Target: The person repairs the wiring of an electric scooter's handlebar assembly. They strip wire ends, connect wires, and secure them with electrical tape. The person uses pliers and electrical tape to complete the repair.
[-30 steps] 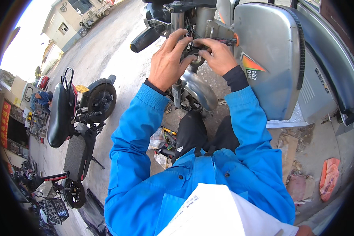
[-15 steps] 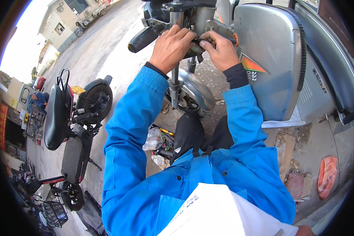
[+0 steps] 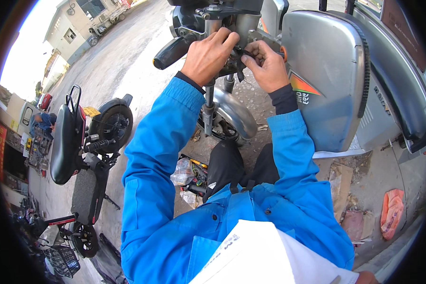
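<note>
The view looks steeply down from the wearer's head, through the left of 2 side-by-side fisheye cameras. It takes in the blue jacket (image 3: 149, 151) nearest, left hand (image 3: 206, 59) and right hand (image 3: 270, 68) close, electric scooter (image 3: 84, 191) farther off.

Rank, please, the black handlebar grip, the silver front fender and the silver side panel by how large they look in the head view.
1. Silver side panel
2. Silver front fender
3. Black handlebar grip
</note>
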Demonstrator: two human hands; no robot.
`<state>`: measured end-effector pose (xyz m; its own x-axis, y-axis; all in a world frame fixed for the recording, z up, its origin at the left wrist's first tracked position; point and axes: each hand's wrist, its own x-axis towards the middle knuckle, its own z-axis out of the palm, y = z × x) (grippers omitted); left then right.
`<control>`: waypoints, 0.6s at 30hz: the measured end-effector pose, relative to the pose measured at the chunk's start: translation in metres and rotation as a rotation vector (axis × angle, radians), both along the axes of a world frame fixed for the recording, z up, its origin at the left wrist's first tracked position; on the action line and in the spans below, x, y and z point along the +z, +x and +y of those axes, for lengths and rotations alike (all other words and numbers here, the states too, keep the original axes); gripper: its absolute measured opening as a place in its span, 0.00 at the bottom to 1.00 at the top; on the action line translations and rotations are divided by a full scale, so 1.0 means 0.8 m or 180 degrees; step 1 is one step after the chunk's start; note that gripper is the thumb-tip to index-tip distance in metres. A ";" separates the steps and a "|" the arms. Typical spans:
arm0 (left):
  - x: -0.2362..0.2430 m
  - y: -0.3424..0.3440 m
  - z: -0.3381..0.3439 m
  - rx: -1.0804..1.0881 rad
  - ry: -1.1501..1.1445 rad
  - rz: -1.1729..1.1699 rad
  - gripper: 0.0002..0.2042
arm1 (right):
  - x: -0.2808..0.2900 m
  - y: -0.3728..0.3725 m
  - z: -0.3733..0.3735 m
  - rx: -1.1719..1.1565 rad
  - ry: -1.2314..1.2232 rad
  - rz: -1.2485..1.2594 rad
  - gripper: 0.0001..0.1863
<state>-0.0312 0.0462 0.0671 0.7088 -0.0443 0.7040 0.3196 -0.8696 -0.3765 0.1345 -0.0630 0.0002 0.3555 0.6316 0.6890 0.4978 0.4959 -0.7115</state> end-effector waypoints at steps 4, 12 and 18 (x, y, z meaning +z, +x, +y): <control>-0.005 0.006 0.003 -0.0051 -0.0122 -0.0117 0.17 | -0.002 0.002 -0.004 0.0118 -0.0113 0.0036 0.10; -0.001 0.001 0.003 0.0068 -0.0015 0.0059 0.19 | -0.003 0.000 -0.007 0.0251 0.0057 0.0113 0.10; -0.003 0.015 -0.003 0.0237 0.0165 -0.0154 0.15 | 0.002 -0.004 -0.010 -0.0019 -0.0015 -0.0093 0.11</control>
